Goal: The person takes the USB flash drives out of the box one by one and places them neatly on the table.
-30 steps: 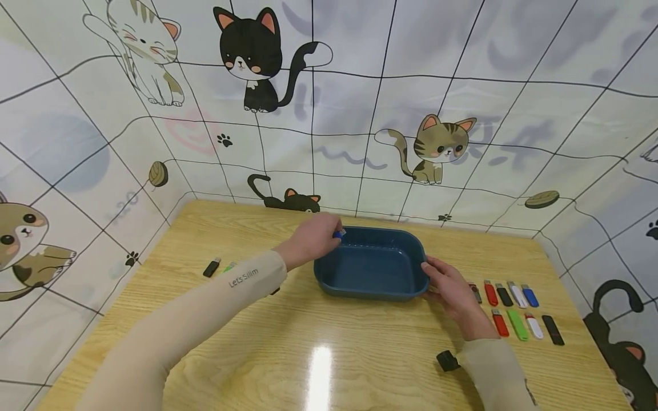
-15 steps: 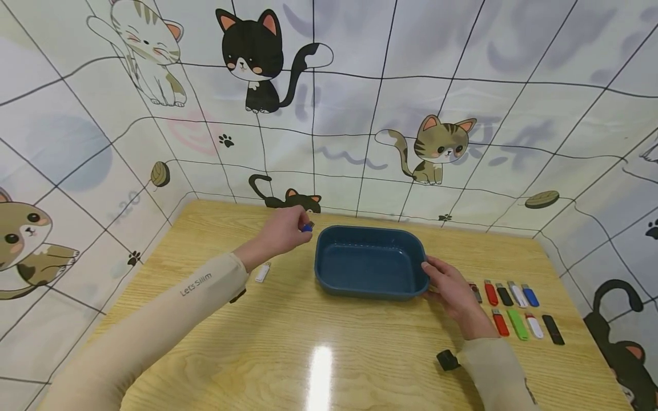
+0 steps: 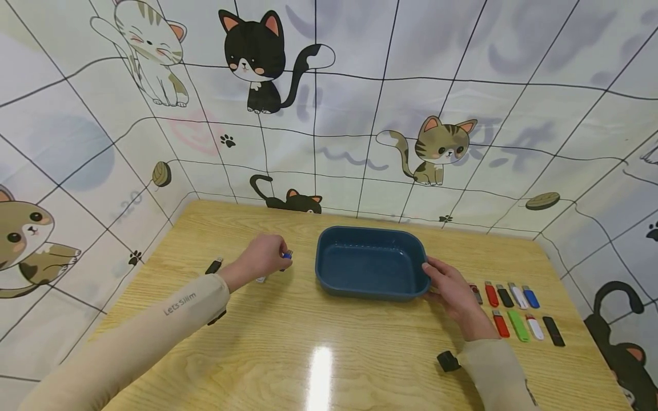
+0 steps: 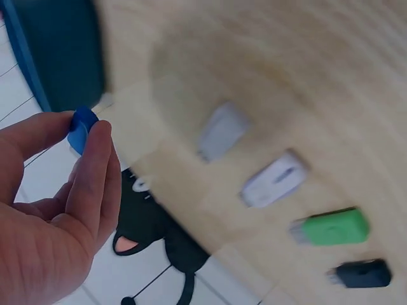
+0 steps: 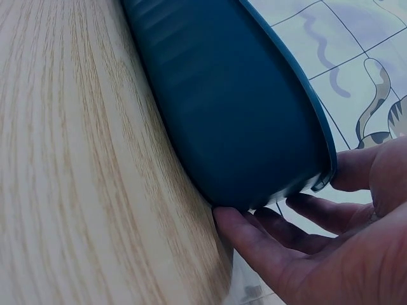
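My left hand (image 3: 259, 257) pinches a blue USB stick (image 4: 81, 130) between thumb and fingertips, its metal plug showing in the head view. It hovers over the table left of a deep, dark blue rectangular dish (image 3: 370, 295). My right hand (image 3: 454, 294) grips the dish's right end, thumb at the rim and fingers against the outer wall. Below the left hand, the left wrist view has a grey USB stick (image 4: 224, 130), a white one (image 4: 275, 179), a green one (image 4: 336, 227) and a black one (image 4: 364, 273) in a row on the table.
Right of the right hand lie two rows of USB sticks, among them a red one (image 3: 491, 294), a green one (image 3: 518, 325) and a black one (image 3: 553, 331). A cat-patterned cloth (image 3: 349, 114) closes off the wooden table (image 3: 267, 354) at the back and sides.
My left hand has moved left from the dish's back left corner, then nearer and lower over the table, with the blue USB stick. The right hand and dish have stayed put.
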`<state>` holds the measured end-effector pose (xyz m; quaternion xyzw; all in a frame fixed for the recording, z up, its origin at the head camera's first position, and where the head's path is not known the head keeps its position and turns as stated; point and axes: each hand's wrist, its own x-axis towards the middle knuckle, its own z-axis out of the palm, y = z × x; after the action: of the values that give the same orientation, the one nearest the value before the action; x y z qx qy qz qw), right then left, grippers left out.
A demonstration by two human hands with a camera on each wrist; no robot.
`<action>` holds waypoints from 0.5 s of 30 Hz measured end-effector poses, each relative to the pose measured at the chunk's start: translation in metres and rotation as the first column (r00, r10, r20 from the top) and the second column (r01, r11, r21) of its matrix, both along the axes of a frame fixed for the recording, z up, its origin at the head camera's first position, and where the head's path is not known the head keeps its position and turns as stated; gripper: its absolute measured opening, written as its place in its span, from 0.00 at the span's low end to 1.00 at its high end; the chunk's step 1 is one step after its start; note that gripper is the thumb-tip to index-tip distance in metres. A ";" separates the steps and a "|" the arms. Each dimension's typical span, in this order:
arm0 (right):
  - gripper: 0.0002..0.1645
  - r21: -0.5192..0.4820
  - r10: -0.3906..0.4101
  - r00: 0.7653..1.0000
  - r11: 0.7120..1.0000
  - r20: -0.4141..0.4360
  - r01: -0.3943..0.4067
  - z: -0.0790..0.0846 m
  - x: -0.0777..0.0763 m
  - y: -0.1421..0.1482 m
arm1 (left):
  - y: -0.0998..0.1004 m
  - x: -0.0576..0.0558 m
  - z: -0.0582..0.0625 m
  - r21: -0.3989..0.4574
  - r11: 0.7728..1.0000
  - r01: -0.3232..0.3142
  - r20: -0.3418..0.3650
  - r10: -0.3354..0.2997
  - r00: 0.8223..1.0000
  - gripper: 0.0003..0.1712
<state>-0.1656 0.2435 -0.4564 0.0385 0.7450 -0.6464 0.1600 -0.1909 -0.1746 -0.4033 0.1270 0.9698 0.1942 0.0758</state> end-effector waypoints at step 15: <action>0.42 -0.016 0.005 1.000 1.000 0.009 -0.005 -0.002 -0.001 0.001 | -0.003 0.007 -0.030 -0.107 0.994 -0.013 0.084 0.022 0.996 0.16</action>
<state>-0.1665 0.2443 -0.4588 0.0384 0.7392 -0.6518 0.1651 -0.1841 -0.1772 -0.4337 0.1059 0.9757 0.1479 0.1221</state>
